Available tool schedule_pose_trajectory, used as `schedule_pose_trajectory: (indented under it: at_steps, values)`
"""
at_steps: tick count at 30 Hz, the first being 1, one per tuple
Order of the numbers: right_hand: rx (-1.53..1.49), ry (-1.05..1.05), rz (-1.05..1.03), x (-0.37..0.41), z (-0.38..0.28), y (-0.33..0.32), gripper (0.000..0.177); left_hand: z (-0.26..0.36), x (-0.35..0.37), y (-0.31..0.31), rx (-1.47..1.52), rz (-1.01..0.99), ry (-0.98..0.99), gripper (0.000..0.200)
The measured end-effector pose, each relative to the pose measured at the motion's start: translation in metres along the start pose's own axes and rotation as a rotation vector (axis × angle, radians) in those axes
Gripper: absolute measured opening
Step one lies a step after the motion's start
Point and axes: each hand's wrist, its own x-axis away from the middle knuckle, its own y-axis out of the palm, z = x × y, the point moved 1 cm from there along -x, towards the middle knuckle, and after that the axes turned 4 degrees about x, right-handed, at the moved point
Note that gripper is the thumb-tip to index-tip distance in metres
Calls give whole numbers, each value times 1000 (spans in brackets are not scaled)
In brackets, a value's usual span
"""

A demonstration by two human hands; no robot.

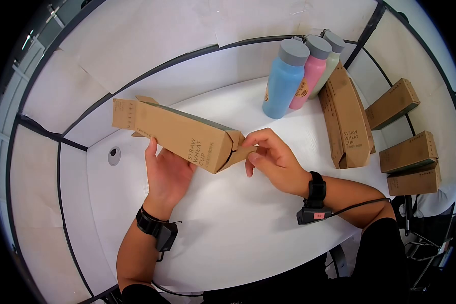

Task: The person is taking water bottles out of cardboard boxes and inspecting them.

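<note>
A brown cardboard box (pixel 180 133) printed "STRAW WHEAT CUP" is held tilted above the white table. My left hand (pixel 169 175) supports it from below, thumb against its near side and the other fingers partly hidden beneath. At the box's right end, my right hand (pixel 272 159) pinches an end flap (pixel 236 156) between thumb and fingers. That end is partly open, with a dark gap along the flap. Flaps at the far left end (pixel 124 112) stick out open. Whether anything is inside the box cannot be seen.
Blue (pixel 283 83), pink (pixel 310 71) and pale green (pixel 332 58) bottles with grey lids stand at the back. Right of them lie a larger box (pixel 347 121) and several smaller boxes (pixel 409 154) along the edge. Partition walls surround the white table (pixel 228 218); a cable hole (pixel 114 156) is at left.
</note>
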Motion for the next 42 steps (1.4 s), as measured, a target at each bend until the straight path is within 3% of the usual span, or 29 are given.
schedule_pose_trajectory:
  at_steps: [8,11,13,17,20,22,27,29,36,42]
  values:
    - [-18,45,-6,1,-3,4,31,-1,-1,-7,-40,-25,11,86]
    - [83,9,-54,1,7,2,30,-1,0,-4,-69,0,36,86]
    - [130,-125,-79,-1,12,2,28,-2,-1,-5,-79,8,54,85]
    - [189,-143,-49,-2,8,0,28,-3,-1,-3,-113,25,91,83]
    - [226,-106,-77,-2,6,-4,28,-3,-4,-10,-114,44,111,80]
    - [138,-123,42,-1,5,-1,18,-4,-6,-13,-111,43,121,79]
    - [44,-37,20,0,6,-5,17,-4,-5,-11,-104,38,141,74]
    - [26,-6,13,1,5,-5,17,-3,-2,-3,-96,26,144,64]
    - [16,49,6,0,1,-3,17,-3,-4,-12,-99,9,139,68]
    - [19,50,-6,0,2,-3,17,-1,3,-3,-110,85,94,58]
